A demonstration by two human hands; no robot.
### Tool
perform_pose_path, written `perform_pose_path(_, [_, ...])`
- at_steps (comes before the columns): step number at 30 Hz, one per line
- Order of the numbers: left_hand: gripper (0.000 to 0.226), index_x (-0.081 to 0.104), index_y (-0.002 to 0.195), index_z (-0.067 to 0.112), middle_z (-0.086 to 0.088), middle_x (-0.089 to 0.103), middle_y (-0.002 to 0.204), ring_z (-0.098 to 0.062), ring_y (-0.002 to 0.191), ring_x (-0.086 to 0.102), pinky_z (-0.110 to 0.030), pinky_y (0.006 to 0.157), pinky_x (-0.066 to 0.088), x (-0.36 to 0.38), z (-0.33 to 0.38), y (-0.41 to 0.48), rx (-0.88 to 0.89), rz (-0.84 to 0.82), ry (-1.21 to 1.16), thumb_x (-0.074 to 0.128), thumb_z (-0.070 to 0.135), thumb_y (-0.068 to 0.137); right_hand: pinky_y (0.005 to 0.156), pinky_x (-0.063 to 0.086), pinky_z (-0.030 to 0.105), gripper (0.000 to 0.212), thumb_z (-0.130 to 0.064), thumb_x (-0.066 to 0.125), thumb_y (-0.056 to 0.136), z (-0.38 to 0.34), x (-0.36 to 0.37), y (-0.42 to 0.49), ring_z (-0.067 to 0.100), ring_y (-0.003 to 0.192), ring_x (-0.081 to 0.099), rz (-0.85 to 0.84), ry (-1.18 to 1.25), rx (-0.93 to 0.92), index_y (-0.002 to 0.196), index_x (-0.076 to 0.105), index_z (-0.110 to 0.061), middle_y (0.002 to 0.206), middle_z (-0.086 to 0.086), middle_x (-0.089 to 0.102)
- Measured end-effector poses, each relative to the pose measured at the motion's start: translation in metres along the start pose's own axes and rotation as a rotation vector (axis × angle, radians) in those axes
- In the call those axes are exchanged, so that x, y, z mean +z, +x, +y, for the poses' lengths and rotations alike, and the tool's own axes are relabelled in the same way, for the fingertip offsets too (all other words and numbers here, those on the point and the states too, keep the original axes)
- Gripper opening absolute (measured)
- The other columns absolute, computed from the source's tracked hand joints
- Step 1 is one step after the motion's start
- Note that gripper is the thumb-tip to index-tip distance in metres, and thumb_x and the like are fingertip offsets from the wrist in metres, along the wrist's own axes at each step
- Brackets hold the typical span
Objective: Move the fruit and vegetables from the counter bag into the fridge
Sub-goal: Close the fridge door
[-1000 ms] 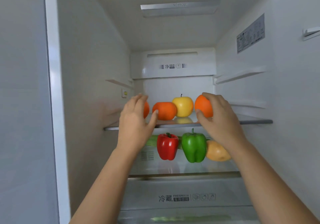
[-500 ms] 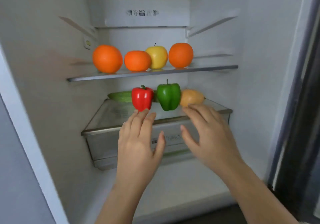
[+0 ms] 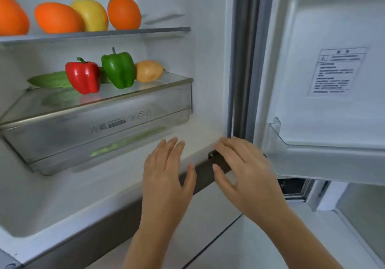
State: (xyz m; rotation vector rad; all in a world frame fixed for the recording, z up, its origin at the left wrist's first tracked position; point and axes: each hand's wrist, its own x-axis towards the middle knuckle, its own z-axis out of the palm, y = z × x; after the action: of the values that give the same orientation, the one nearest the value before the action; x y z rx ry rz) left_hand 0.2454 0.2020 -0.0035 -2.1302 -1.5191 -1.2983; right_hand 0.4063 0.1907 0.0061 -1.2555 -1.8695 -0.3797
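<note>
Left orange (image 3: 11, 16): deep orange, plain.
Middle orange (image 3: 57, 17): orange, plain.
Right orange (image 3: 124, 12): orange, plain.
Apple (image 3: 92, 13): pale yellow, dark stem.
Red bell pepper (image 3: 83, 78): glossy red, green stem.
Green bell pepper (image 3: 118, 70): bright green all over.
Cucumber (image 3: 50, 80): light green, faintly streaked.
Oval fruit (image 3: 149, 70): yellow-tan.
Crisper drawer (image 3: 62, 139): clear grey, pale printed lettering and icons.
Fridge walls (image 3: 208, 60): white.
Door gasket (image 3: 243, 60): grey.
Door label (image 3: 337, 70): white, fine dark print.
Front rail (image 3: 206, 177): dark brown-grey.

Free passage beneath the drawer (image 3: 100, 137), over the fridge floor (image 3: 62, 195); fruit (image 3: 124, 12) lines the upper shelf (image 3: 162, 30), peppers (image 3: 83, 77) crowd the drawer top; door (image 3: 325, 29) bounds right.
</note>
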Motion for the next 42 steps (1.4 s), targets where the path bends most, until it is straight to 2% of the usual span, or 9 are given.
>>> perform_pose_path(5, [0.046, 0.049, 0.124, 0.011, -0.011, 0.056, 0.126, -0.022, 0.123, 0.039, -0.042, 0.105, 0.028, 0.002, 0.058, -0.028, 0.057, -0.018, -0.039, 0.043, 0.033, 0.084, 0.091, 0.048, 0.039, 0.038, -0.029, 0.05, 0.084, 0.02, -0.053, -0.045, 0.024, 0.107, 0.058, 0.03, -0.016, 0.078, 0.112, 0.063, -0.007, 0.115, 0.009, 0.064])
perform_pose_path(10, [0.044, 0.053, 0.121, 0.006, -0.013, 0.058, 0.124, -0.024, 0.121, 0.042, -0.042, 0.103, 0.034, 0.013, 0.146, -0.067, 0.133, -0.011, -0.151, 0.045, 0.029, 0.084, 0.095, 0.036, 0.027, 0.039, -0.032, 0.048, 0.084, 0.049, -0.127, -0.11, 0.02, 0.106, 0.056, 0.015, -0.116, 0.16, 0.112, 0.062, -0.009, 0.111, 0.006, 0.065])
perform_pose_path(15, [0.043, 0.048, 0.122, 0.01, -0.012, 0.058, 0.124, -0.028, 0.121, 0.046, -0.047, 0.1, 0.037, 0.032, 0.233, -0.11, 0.217, -0.088, -0.23, 0.045, 0.031, 0.085, 0.093, 0.04, 0.033, 0.043, -0.036, 0.042, 0.085, 0.083, -0.204, -0.174, 0.022, 0.106, 0.057, -0.03, -0.225, 0.294, 0.113, 0.062, -0.01, 0.111, 0.006, 0.065])
perform_pose_path(20, [0.043, 0.049, 0.121, 0.012, -0.01, 0.06, 0.122, -0.03, 0.12, 0.05, -0.047, 0.103, 0.026, 0.046, 0.303, -0.133, 0.292, -0.168, -0.249, 0.042, 0.034, 0.084, 0.092, 0.044, 0.041, 0.045, -0.036, 0.041, 0.084, 0.113, -0.255, -0.217, 0.028, 0.106, 0.058, -0.034, -0.324, 0.377, 0.113, 0.062, -0.009, 0.112, 0.009, 0.065])
perform_pose_path(23, [0.043, 0.057, 0.115, 0.008, -0.012, 0.062, 0.119, -0.033, 0.116, 0.054, -0.056, 0.095, 0.026, 0.057, 0.333, -0.132, 0.335, -0.195, -0.249, 0.041, 0.032, 0.084, 0.089, 0.046, 0.044, 0.045, -0.035, 0.042, 0.083, 0.133, -0.275, -0.23, 0.031, 0.105, 0.059, -0.005, -0.368, 0.401, 0.112, 0.063, -0.008, 0.112, 0.011, 0.065])
perform_pose_path(28, [0.043, 0.059, 0.115, 0.006, -0.012, 0.061, 0.12, -0.033, 0.119, 0.051, -0.05, 0.099, 0.031, 0.093, 0.378, -0.104, 0.382, -0.224, -0.317, 0.041, 0.03, 0.084, 0.088, 0.048, 0.051, 0.046, -0.035, 0.042, 0.082, 0.18, -0.294, -0.237, 0.033, 0.106, 0.059, 0.024, -0.428, 0.431, 0.111, 0.063, -0.006, 0.112, 0.013, 0.065])
perform_pose_path(33, [0.042, 0.057, 0.115, 0.007, -0.015, 0.06, 0.119, -0.037, 0.119, 0.05, -0.058, 0.095, 0.037, 0.148, 0.421, -0.067, 0.445, -0.212, -0.366, 0.04, 0.028, 0.083, 0.086, 0.049, 0.05, 0.047, -0.036, 0.042, 0.081, 0.237, -0.31, -0.229, 0.033, 0.105, 0.058, 0.03, -0.494, 0.472, 0.112, 0.062, -0.007, 0.113, 0.012, 0.064])
perform_pose_path(38, [0.043, 0.057, 0.116, 0.005, -0.017, 0.057, 0.123, -0.039, 0.124, 0.042, -0.056, 0.102, 0.026, 0.193, 0.456, -0.035, 0.471, -0.158, -0.41, 0.041, 0.026, 0.082, 0.087, 0.049, 0.048, 0.048, -0.035, 0.042, 0.08, 0.284, -0.317, -0.212, 0.033, 0.102, 0.059, 0.046, -0.526, 0.465, 0.114, 0.061, -0.007, 0.111, 0.013, 0.064])
perform_pose_path(42, [0.042, 0.059, 0.114, 0.004, -0.016, 0.06, 0.118, -0.029, 0.12, 0.04, -0.05, 0.109, 0.016, 0.214, 0.467, -0.028, 0.49, -0.1, -0.348, 0.04, 0.026, 0.082, 0.088, 0.049, 0.046, 0.048, -0.035, 0.042, 0.08, 0.308, -0.315, -0.208, 0.032, 0.102, 0.059, 0.043, -0.52, 0.463, 0.114, 0.061, -0.007, 0.111, 0.012, 0.064])
